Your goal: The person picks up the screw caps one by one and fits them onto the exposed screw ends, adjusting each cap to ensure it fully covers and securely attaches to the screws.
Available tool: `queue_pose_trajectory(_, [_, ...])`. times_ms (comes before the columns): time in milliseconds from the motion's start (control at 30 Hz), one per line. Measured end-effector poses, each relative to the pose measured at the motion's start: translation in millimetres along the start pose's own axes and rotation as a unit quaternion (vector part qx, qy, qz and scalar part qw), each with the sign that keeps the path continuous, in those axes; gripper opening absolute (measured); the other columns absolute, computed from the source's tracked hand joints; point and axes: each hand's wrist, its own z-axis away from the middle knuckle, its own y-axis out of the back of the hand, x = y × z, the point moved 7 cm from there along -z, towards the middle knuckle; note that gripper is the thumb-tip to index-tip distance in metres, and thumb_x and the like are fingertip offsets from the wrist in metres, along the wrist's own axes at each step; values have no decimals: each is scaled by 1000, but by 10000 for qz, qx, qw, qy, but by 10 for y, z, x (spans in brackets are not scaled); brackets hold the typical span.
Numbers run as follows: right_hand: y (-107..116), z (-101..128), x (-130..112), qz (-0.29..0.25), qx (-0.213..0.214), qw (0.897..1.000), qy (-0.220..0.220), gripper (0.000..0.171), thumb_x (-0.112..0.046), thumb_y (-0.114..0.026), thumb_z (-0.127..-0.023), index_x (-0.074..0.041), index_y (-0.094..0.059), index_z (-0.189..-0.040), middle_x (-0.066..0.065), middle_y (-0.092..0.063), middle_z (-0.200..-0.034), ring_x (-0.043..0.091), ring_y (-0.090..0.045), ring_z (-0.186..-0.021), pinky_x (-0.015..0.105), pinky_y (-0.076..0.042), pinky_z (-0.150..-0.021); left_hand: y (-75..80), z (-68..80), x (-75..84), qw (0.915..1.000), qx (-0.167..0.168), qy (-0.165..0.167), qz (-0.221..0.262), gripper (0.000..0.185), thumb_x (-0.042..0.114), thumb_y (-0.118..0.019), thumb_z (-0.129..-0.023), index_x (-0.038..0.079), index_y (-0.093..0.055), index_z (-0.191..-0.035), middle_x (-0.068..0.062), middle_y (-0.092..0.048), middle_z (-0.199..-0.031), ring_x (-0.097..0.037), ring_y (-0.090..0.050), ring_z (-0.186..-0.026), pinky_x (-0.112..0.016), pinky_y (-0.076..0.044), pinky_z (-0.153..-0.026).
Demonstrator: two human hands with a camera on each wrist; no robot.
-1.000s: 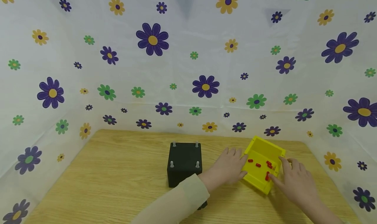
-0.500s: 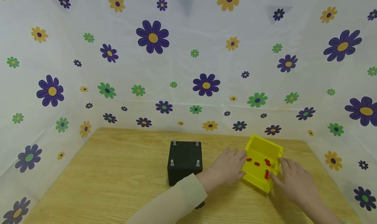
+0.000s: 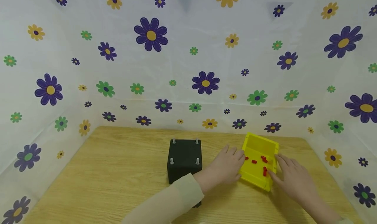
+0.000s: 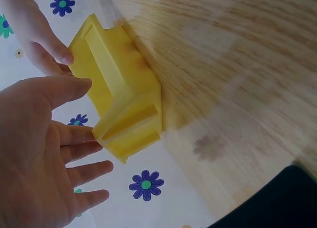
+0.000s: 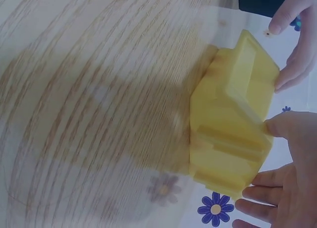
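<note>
A yellow plastic bin [image 3: 253, 175] sits on the table at the right, with several small red cylindrical pieces [image 3: 254, 161] in it. My left hand [image 3: 226, 166] lies along its left wall; in the left wrist view the fingers reach out fairly straight, two fingertips at the bin's edge [image 4: 131, 64]. My right hand [image 3: 297, 179] is at the opposite side, its thumb tip at the rim near the front corner. In the right wrist view the fingers extend along the outer wall [image 5: 225, 124], loosely spread.
Left of the bin stands a black block [image 3: 185, 152] with upright metal pins near its top corners. Part of a dark object [image 3: 198, 204] shows beside my left sleeve [image 3: 173, 197]. A flower-printed white sheet [image 3: 176, 60] encloses the wooden table [image 3: 117, 171] at back and sides.
The bin has slid a little to the left and turned slightly between my hands, and the right hand has followed it. The head view has tilted down slightly.
</note>
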Motion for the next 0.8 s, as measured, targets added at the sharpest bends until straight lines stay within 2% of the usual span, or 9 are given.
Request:
queue_pose_trajectory(333, [-15, -24, -36, -41, -147, 9999, 43, 76, -44, -69, -99, 8, -50, -150, 32, -49, -155, 56, -51, -136, 69, -44, -111, -20, 86, 10, 9988, 121, -226, -420, 73, 64, -54, -103, 22, -43, -162, 5, -43, -164, -16, -44, -151, -39, -35, -128])
queue_pose_trajectory(600, [-12, -11, -73, -276, -4, 9994, 223, 71, -39, -71, -98, 6, -52, -150, 31, -51, -155, 55, -52, -135, 70, -44, -111, -19, 166, -1, 9991, 152, -325, -243, 73, 62, -56, -103, 21, -43, -162, 3, -45, -162, -17, -46, -150, -39, -37, -128])
queue_pose_trajectory(800, [-9, -15, -89, -262, 63, 9992, 298, 70, -39, -71, -99, 4, -53, -150, 29, -51, -156, 55, -53, -135, 70, -44, -111, -5, 228, -16, 9987, 235, -380, -240, 74, 63, -58, -102, 20, -44, -161, 2, -46, -161, -18, -47, -147, -39, -39, -126])
